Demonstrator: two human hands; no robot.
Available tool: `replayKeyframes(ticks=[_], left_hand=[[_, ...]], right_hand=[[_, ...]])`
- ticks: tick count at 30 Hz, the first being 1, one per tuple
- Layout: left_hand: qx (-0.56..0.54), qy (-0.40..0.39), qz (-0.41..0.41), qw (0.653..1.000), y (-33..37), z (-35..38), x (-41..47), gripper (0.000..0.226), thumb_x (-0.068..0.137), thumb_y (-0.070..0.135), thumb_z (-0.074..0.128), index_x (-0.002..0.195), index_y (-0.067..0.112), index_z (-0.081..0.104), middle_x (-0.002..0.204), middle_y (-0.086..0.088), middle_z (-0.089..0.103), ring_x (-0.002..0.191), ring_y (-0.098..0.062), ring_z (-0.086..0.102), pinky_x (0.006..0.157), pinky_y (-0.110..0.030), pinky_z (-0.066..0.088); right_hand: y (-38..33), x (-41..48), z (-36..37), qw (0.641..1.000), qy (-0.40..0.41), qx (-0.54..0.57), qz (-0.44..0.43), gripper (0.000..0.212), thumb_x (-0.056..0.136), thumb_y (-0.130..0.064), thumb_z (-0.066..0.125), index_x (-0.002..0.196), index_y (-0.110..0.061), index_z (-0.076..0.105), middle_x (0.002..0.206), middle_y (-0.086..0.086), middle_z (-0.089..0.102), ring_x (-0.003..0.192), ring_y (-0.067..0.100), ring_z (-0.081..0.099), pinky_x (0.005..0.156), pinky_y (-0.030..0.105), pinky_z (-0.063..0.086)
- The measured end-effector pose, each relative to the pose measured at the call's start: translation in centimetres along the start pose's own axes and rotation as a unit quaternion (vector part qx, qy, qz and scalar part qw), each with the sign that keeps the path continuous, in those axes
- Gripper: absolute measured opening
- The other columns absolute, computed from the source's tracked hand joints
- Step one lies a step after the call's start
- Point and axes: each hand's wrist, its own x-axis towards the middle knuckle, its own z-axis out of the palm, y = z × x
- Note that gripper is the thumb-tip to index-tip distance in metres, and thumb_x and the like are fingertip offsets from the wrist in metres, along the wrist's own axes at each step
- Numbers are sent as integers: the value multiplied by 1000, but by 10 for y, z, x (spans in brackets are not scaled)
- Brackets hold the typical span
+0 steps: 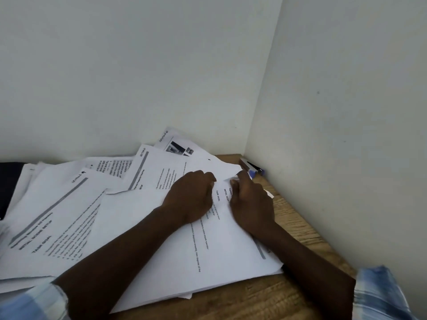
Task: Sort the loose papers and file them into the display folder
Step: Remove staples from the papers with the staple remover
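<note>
Fig. Head view, corner of desk [293, 218]. The papers [57, 215] lie in a loose, overlapping fan across the desk, several skewed and facing different ways. My two hands meet at the far corner of the top sheet [173, 250]. My right hand [250, 204] pinches that corner, which is lifted and slightly crumpled between thumb and fingers. My left hand [191, 195] rests on the same sheet just beside it with knuckles bent; I cannot tell whether it grips the paper or only presses it down. A stapler [250, 168] sits against the wall, just beyond my right hand. No display folder can be identified; a dark shape [7, 181] at the left edge, partly under the papers, may or may not be it.

Likely hazards, as I judge them:
- The corner could crease or tear if I pull while my left hand pins the sheet.
- More than one sheet could lift together, spoiling the sort.
- The heap could slide towards the near edge, since nothing squares it.
</note>
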Motion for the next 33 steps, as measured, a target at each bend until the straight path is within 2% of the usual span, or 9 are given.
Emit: replayKeyframes(ticks=[3,6,10,15,21,25,28,30,33], left_hand=[[-6,-17,-17,1000,2,-15,26,26,106,40,44,108,21,62,108,-3,65,103,-26,60,90,-39,48],[-35,-26,36,998,4,-26,74,12,102,30,55,109,24,64,112,-1,68,102,-22,62,91,-36,47],[45,-109,144,983,11,-15,132,32,98,20,64,129,26,62,121,0,62,109,-20,57,96,-39,47],[97,-201,226,948,24,19,175,54,90,13,66,140,31,59,133,1,63,123,-23,57,103,-45,48],[85,-211,237,945,48,33,191,32,89,26,75,121,31,72,114,14,71,105,-12,63,91,-36,53],[56,-136,248,958,43,17,188,24,93,25,67,116,20,68,114,3,72,104,-22,66,89,-37,51],[-31,-94,205,974,35,-11,170,30,95,33,63,121,21,66,111,6,71,99,-19,67,89,-29,50],[-81,-102,165,978,31,-39,151,27,100,30,66,124,20,68,107,7,70,97,-17,68,84,-22,51],[-162,-184,97,965,19,-81,120,21,98,23,71,118,18,75,92,5,73,77,-11,66,67,-21,54]], right_hand=[[0,2,1,1000,-9,-12,-4,21,109,-34,32,117,-20,45,98,6,66,98,33,63,70,37,31],[1,2,2,1000,-1,-1,-11,17,109,-31,33,116,-20,45,97,3,66,96,30,64,69,35,31],[2,2,4,999,25,-3,-30,22,108,-30,36,125,-21,47,106,2,67,99,26,67,71,33,33],[6,3,8,999,11,-1,-46,33,110,-31,32,139,-19,40,105,4,70,99,25,68,73,36,39],[5,5,2,999,-30,11,-39,30,107,-26,37,137,-20,38,109,1,69,99,21,66,73,31,33],[5,4,0,998,-33,13,-42,26,108,-28,39,133,-22,38,111,0,69,99,20,68,73,31,40],[6,5,1,999,-23,25,-37,22,108,-27,38,129,-23,38,107,0,70,98,22,68,78,37,47],[6,4,0,998,-19,48,-29,21,108,-28,35,128,-23,39,105,0,70,100,24,67,74,38,41],[7,3,-3,997,0,76,-28,20,107,-27,33,124,-21,41,104,4,70,101,29,66,72,38,35]])
